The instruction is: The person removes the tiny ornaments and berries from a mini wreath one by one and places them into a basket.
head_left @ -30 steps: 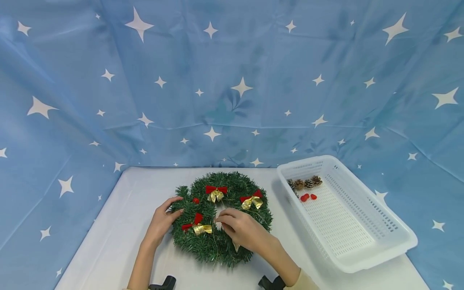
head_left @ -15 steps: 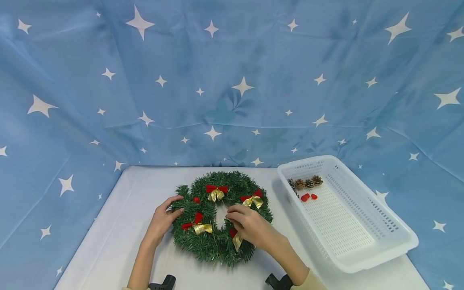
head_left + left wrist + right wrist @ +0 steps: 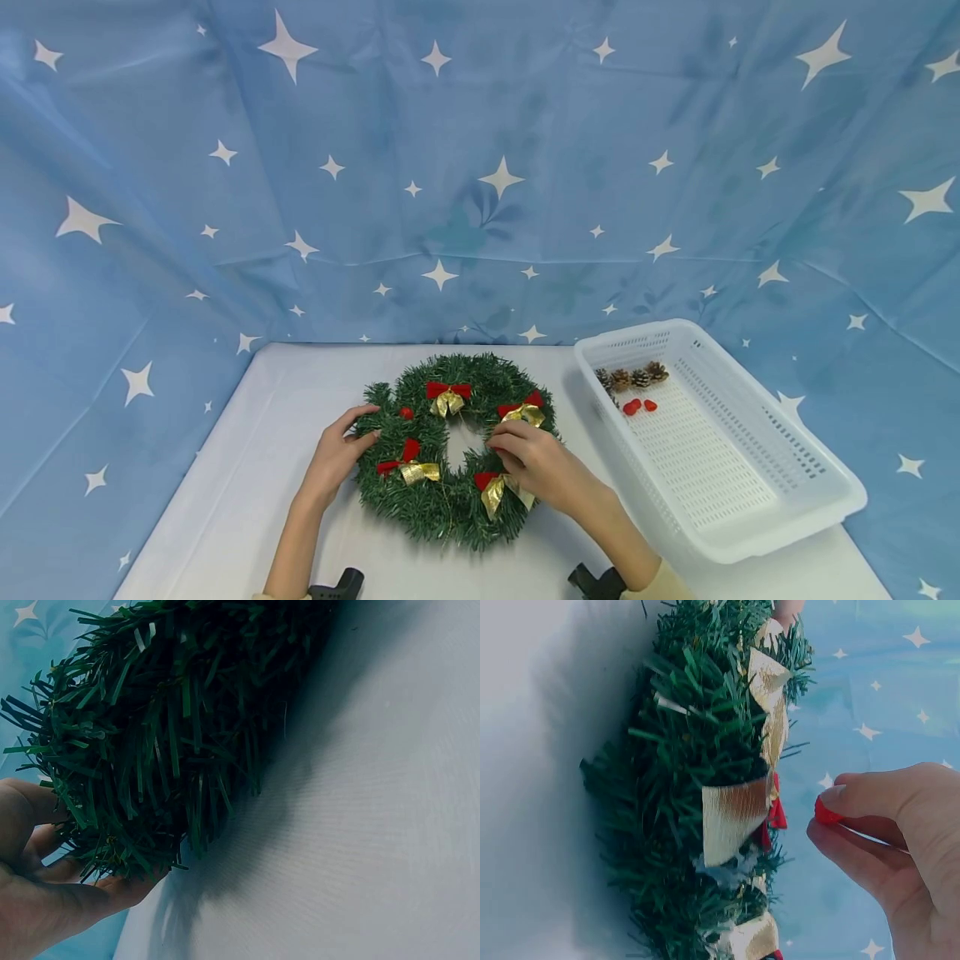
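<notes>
A green tinsel wreath (image 3: 420,504) with several red-and-gold bows lies flat on the white table. One small red berry (image 3: 406,413) sits in its upper left part. My left hand (image 3: 336,454) holds the wreath's left edge; in the left wrist view its thumb and fingers bend round the green strands. Between thumb and fingertips my right hand (image 3: 542,467) pinches another small red berry (image 3: 826,813), held over the wreath's right side. In the right wrist view that berry is apart from the wreath, near a gold bow tail (image 3: 735,821).
At the right stands a white perforated basket (image 3: 783,433). Inside its far left corner are several pine cones (image 3: 639,378) and a few loose red berries (image 3: 632,407). A blue star-patterned cloth (image 3: 465,208) hangs behind the white table (image 3: 247,467).
My right hand has moved right, from the wreath's centre hole to its right side, uncovering the lower right bow. The left hand has stayed at the left edge.
</notes>
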A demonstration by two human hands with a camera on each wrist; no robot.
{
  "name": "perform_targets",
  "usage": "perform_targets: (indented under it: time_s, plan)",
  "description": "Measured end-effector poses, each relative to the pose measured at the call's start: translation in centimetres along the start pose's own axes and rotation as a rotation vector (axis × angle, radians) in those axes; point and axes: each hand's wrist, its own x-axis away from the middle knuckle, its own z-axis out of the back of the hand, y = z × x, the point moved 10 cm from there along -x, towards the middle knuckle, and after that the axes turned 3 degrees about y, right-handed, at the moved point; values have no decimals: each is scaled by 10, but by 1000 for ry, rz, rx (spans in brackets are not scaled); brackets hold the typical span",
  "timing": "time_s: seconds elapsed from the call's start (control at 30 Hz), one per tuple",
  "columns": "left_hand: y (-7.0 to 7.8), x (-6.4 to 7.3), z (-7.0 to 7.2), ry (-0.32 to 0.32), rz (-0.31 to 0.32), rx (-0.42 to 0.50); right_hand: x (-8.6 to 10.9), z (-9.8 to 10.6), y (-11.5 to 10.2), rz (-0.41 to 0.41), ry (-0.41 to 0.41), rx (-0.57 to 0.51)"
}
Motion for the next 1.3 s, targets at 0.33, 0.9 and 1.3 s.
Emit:
perform_targets:
  time_s: [0.33,0.9,1.3]
  plan:
    - [-2,-1,0,-7,7,12,8,13,12,-59,5,30]
    - [-1,0,0,-13,3,19,13,52,23,-18,77,98]
    - [-3,-3,-1,-14,4,18,18,77,37,-49,73,159]
